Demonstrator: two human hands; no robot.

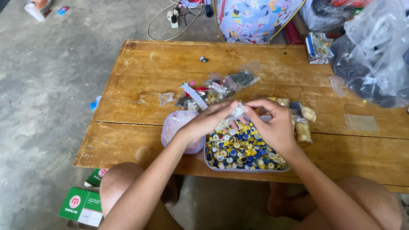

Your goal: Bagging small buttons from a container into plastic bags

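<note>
Both hands meet over the far rim of the clear tray (207,158) of blue, yellow and white buttons, and between them I see a small clear plastic bag (237,111). Left hand (208,120) pinches the bag's left edge with thumb and fingers closed on it; right hand (272,123) curls around the right side, fingertips closed on the same bag. Bag sits directly between the two hands, equally near to each, just above the button pile and not touching it as far as I can tell. Its long axis I can't read, too crumpled and mostly hidden. Round clear lid (175,126) lies on the table (140,140) just left of the tray, under the left wrist.
</note>
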